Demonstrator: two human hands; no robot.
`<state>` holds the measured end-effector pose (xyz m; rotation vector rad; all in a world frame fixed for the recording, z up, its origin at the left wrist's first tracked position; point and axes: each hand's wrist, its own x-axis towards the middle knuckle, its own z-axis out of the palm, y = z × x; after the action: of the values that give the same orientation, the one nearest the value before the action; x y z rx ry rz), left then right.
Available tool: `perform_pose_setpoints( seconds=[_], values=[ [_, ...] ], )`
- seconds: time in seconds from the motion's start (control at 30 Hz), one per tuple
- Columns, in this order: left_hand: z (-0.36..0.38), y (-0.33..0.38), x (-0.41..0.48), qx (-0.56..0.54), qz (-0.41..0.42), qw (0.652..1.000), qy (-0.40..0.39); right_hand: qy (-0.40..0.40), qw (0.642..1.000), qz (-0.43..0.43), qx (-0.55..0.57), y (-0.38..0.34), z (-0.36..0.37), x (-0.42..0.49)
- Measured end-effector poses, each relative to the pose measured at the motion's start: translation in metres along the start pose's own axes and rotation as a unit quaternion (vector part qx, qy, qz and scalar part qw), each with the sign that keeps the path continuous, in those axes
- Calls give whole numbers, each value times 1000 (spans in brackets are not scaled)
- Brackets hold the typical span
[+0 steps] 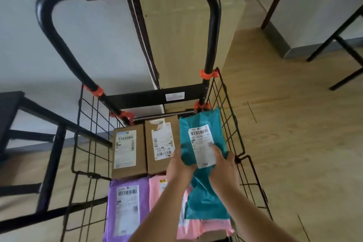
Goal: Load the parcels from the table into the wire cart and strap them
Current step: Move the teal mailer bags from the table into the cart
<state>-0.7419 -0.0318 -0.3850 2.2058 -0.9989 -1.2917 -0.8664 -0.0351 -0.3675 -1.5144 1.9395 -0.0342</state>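
I look down into a black wire cart point(231, 124) with orange clips and a padded handle. Two brown cardboard boxes, one point(128, 153) on the left and one point(162, 143) beside it, lie side by side at the cart's far end. A purple mailer point(127, 208) and a pink mailer point(157, 188) lie nearer to me. Both hands grip a teal mailer point(196, 129) with a white label at the cart's right side: my left hand point(179, 165) holds its left edge, my right hand point(223, 165) its right edge with the thumb on the label. A dark strap point(144, 35) hangs from the handle.
A black-framed table point(55, 143) stands close on the left of the cart. A light wooden cabinet point(186, 35) is behind the handle. More black table legs point(343, 45) stand at the right. Wooden floor lies open to the right of the cart.
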Motion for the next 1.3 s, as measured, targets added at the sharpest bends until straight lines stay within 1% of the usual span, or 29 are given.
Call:
perform_pose_setpoints(
  seconds=[0.07, 0.17, 0.3, 0.33, 0.43, 0.5, 0.57, 0.67, 0.7, 0.73, 0.8, 0.87, 0.93, 1.0, 1.17, 1.3],
  values=[
    [9, -3, 6, 22, -1, 1000, 3, -8, 1000, 8, -8, 6, 8, 9],
    [18, -7, 11, 55, -15, 998, 18, -35, 998, -6, -42, 12, 17, 17],
    [26, -12, 15, 118, 1, 992, 31, -82, 995, -21, -53, 20, 24, 27],
    [28, -14, 16, 139, 6, 990, 30, -89, 993, -19, -73, 20, 26, 28],
    [28, -18, 17, 205, 31, 978, 15, -63, 982, -32, -174, 16, 29, 28],
    [27, -20, 16, 233, 49, 971, -10, -61, 972, -54, -218, 13, 27, 26],
    [26, -21, 13, 245, 69, 967, -9, -55, 964, -92, -244, 10, 25, 22],
    [16, -22, 10, 242, 90, 965, 55, -5, 952, -185, -245, 4, 28, 20],
    [11, -23, 10, 236, 92, 965, 72, -20, 950, -194, -242, 4, 31, 22],
    [5, -27, 11, 233, 89, 965, 78, -49, 949, -191, -247, 4, 35, 25],
    [-5, -40, 14, 257, 76, 962, 48, -103, 939, -171, -279, 6, 41, 36],
    [-13, -57, 16, 314, 66, 947, -6, -144, 930, -152, -301, 5, 46, 44],
    [-16, -72, 16, 367, 67, 927, -32, -173, 926, -138, -308, 3, 49, 49],
    [-16, -80, 15, 395, 78, 915, -37, -177, 922, -133, -317, 3, 54, 51],
    [-10, -87, 16, 392, 89, 916, -3, -164, 922, -133, -324, 13, 68, 55],
    [-9, -88, 14, 395, 90, 914, -1, -161, 923, -132, -322, 15, 80, 60]
  ],
)
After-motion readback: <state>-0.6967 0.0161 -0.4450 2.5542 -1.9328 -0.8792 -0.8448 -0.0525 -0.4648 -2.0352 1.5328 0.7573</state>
